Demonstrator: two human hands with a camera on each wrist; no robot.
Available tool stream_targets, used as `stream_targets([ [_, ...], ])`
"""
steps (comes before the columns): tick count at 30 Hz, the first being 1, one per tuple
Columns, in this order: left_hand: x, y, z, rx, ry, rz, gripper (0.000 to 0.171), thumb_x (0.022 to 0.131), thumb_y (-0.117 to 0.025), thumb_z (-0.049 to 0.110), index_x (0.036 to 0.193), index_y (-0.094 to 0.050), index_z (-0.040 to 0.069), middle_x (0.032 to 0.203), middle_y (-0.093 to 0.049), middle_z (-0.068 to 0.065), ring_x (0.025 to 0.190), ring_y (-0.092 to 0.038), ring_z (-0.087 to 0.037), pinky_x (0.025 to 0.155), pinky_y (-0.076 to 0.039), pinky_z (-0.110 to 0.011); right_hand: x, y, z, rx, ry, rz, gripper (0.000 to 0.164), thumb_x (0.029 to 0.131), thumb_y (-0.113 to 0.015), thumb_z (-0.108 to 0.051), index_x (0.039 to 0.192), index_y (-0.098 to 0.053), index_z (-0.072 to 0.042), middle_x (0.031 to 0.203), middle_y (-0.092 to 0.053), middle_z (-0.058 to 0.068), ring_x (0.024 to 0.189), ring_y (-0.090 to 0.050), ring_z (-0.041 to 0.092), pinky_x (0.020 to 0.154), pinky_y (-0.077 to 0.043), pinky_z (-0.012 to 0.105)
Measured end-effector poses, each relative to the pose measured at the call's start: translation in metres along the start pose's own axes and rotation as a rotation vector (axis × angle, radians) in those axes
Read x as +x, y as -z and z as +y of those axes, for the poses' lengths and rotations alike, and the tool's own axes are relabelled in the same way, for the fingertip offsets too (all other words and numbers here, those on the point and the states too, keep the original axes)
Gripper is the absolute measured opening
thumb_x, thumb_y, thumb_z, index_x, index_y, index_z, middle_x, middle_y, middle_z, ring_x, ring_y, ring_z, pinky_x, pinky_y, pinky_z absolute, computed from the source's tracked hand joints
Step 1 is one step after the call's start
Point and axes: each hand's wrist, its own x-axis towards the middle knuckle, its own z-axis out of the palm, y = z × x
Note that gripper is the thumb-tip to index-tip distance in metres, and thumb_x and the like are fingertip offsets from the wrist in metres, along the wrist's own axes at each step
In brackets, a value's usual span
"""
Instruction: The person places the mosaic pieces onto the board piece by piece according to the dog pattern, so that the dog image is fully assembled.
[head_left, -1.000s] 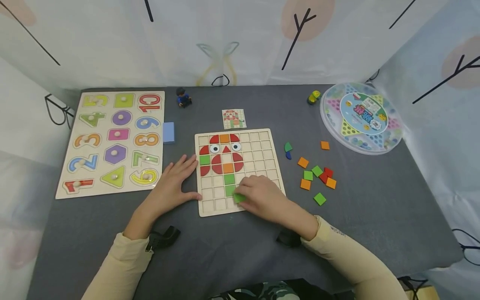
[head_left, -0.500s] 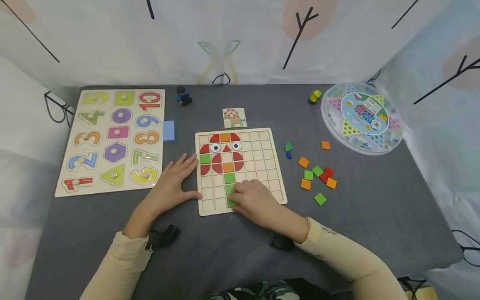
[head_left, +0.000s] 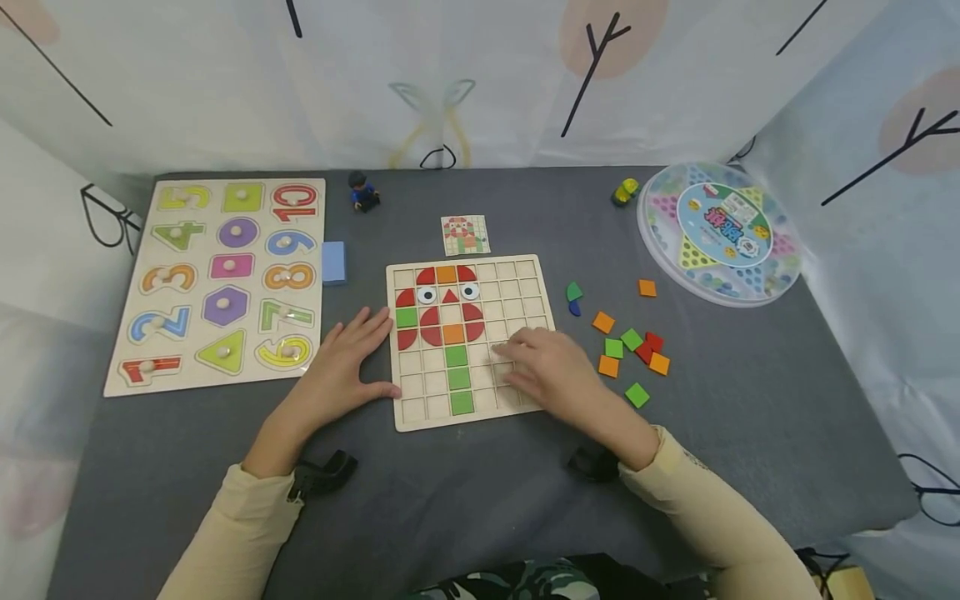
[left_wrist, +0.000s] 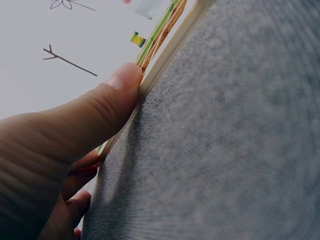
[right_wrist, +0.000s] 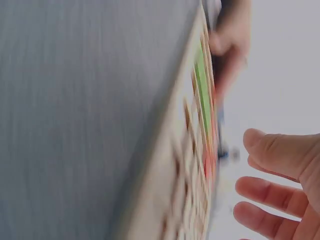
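A wooden grid board (head_left: 517, 298) lies in the middle of the table, with red, orange and green pieces and two eye pieces set in its cells. Three green squares (head_left: 460, 379) run down one column to the near side. My left hand (head_left: 347, 362) rests at the board's left edge, thumb and fingers spread; in the left wrist view its thumb (left_wrist: 117, 90) touches the rim. Over the right part of the board is my right hand (head_left: 551, 371), with nothing between its fingers. The right wrist view shows its thumb and fingers (right_wrist: 267, 217) apart and loosely bent.
Loose orange squares (head_left: 608, 366), green squares (head_left: 637, 395) and red pieces (head_left: 649, 347) lie right of the board. A small pattern card (head_left: 465, 235) sits behind it. A number puzzle (head_left: 191, 308) is at left, a round game box (head_left: 720, 233) at right, toy figures (head_left: 363, 192) at the back.
My right hand has set a green square in the column's lowest cell, let go, and moved right across the board. My left hand has stayed at the board's edge.
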Motion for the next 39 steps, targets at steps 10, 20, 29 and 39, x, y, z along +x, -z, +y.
stream_targets([
  [10, 0.0, -0.001, -0.001, -0.003, 0.004, -0.008, 0.103, 0.061, -0.074, 0.05, 0.142, -0.023, 0.015, 0.148, -0.019, -0.003, 0.137, -0.007, -0.025, 0.106, -0.006, -0.053, -0.032, 0.022, 0.084, -0.147, -0.384, 0.01, 0.038, 0.074, -0.072, -0.019, 0.109, -0.063, -0.008, 0.1, -0.058, 0.01, 0.085, -0.053, 0.027, 0.065, -0.045, 0.04],
  [20, 0.0, -0.002, -0.002, 0.0, -0.002, 0.0, 0.103, 0.06, -0.074, 0.051, 0.142, -0.023, 0.015, 0.148, -0.019, -0.003, 0.137, -0.008, -0.025, 0.106, -0.007, -0.053, -0.036, 0.026, 0.099, -0.163, -0.568, -0.154, 0.033, 0.079, -0.068, -0.02, 0.108, -0.062, -0.005, 0.099, -0.057, 0.013, 0.088, -0.052, 0.031, 0.065, -0.046, 0.043],
  [29, -0.001, -0.001, -0.001, 0.0, 0.002, -0.006, 0.103, 0.06, -0.075, 0.048, 0.142, -0.023, 0.015, 0.148, -0.019, -0.003, 0.137, -0.007, -0.024, 0.106, -0.006, -0.052, -0.027, 0.021, 0.084, -0.11, -0.47, -0.075, 0.026, 0.078, -0.067, -0.02, 0.101, -0.064, -0.007, 0.095, -0.059, 0.008, 0.088, -0.053, 0.026, 0.065, -0.047, 0.039],
  [39, -0.001, 0.0, 0.001, -0.008, 0.003, -0.003, 0.102, 0.061, -0.075, 0.049, 0.142, -0.024, 0.014, 0.148, -0.019, -0.003, 0.137, -0.007, -0.025, 0.106, -0.006, -0.052, 0.018, 0.002, 0.021, -0.045, -0.105, -0.059, 0.024, 0.076, -0.069, -0.023, 0.097, -0.066, -0.011, 0.09, -0.06, 0.0, 0.08, -0.053, 0.014, 0.069, -0.046, 0.029],
])
